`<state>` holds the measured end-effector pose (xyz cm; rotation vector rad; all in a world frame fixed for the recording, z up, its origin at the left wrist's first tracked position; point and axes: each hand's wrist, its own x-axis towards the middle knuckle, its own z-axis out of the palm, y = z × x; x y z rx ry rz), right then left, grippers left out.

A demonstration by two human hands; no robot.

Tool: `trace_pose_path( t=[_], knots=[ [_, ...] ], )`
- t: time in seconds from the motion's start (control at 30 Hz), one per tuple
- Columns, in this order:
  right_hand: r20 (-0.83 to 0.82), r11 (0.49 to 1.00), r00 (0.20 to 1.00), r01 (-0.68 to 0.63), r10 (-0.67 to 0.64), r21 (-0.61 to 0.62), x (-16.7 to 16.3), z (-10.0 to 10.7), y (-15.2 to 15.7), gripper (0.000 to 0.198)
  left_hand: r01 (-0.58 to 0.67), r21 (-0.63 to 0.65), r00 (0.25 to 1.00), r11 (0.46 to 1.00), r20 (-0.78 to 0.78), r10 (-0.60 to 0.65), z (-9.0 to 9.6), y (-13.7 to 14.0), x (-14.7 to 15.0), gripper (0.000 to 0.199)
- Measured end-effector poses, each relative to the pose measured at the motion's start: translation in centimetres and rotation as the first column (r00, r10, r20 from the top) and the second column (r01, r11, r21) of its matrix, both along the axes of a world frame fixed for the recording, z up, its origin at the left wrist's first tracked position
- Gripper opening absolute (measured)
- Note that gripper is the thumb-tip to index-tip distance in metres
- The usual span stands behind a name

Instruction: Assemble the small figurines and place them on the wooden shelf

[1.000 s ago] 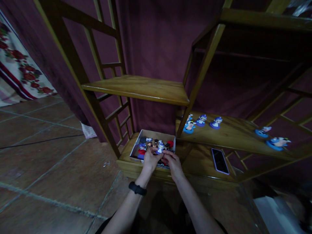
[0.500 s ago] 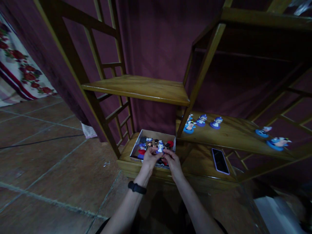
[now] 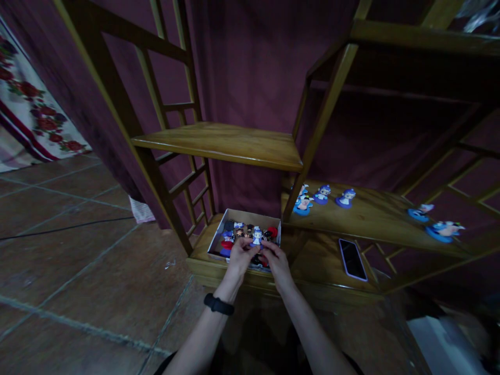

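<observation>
Between both hands, upright above a box, is a small purple-haired figurine (image 3: 257,236) in a pale dress on a purple base. My left hand (image 3: 241,253), with a black band on its wrist, grips the base from the left. From the other side my right hand (image 3: 275,255) pinches the same base. Beneath them the open cardboard box (image 3: 214,244) holds several more figurines in red, black and purple, partly hidden by my hands.
On the right-hand shelf (image 3: 375,219) stand several figurines with blue or purple bases, including a purple-haired figurine (image 3: 346,198). A phone (image 3: 352,259) lies on the lower board. Over the box juts a wooden shelf (image 3: 222,143), with an upright post (image 3: 320,130) to its right.
The figurine stays between both hands at nearly the same spot over the box. The view has shifted very slightly.
</observation>
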<state>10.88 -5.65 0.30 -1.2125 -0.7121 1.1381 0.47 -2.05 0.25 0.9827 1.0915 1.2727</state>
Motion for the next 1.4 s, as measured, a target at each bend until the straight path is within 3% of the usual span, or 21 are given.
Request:
trace_pose_path(
  t=[0.5, 0.8, 1.03, 1.2, 1.4],
  knots=[
    [-0.013, 0.999, 0.999, 0.039, -0.039, -0.028, -0.4, -0.4, -0.2, 0.034, -0.009, 0.072, 1.0, 0.997, -0.023, 0.011, -1.1, 0.0, 0.4, 0.033],
    [-0.057, 1.0, 0.998, 0.029, -0.03, -0.011, 0.0, -0.5, 0.1, 0.032, 0.009, 0.099, 0.994, 0.995, -0.108, 0.002, -0.3, -0.1, 0.6, 0.03],
    [-0.089, 0.998, 0.994, 0.055, -0.055, -0.004, -0.4, -0.2, 0.2, 0.029, -0.018, 0.218, 0.982, 0.976, -0.182, 0.059, 0.2, -0.7, 0.8, 0.031],
    [0.038, 0.999, 0.998, 0.051, -0.052, 0.008, -0.4, -0.2, 0.4, 0.028, 0.04, 0.375, 0.937, 0.926, -0.335, 0.095, 1.1, -1.6, 0.8, 0.039],
    [0.101, 0.999, 0.995, 0.004, -0.008, 0.04, -0.5, -0.1, 0.5, 0.026, 0.1, 0.468, 0.931, 0.878, -0.356, 0.083, 1.8, -2.6, 1.2, 0.054]
  ],
)
